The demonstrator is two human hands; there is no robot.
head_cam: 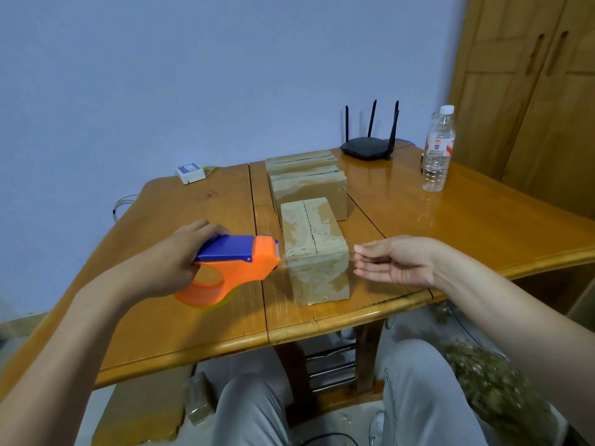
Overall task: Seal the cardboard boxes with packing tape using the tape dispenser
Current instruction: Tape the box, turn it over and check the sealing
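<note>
L hand [174, 257]: clenched on tape dispenser [230, 272], nose just beside box, lifted over table [450, 220].
R hand [394, 260]: released, fingers loosely extended toward box.
Box [314, 249]: near table's front edge, btwn hands.

Worktop [199, 317]: varnished wood, glossy, reflective. Nearest cardboard box [314, 249]: matt brown card, surface torn and rough, clear tape patches shiny. Tape dispenser [231, 268]: smooth orange and blue plastic. Water bottle [438, 152]: clear plastic, paper label. Router [367, 148]: matt black plastic.
</note>
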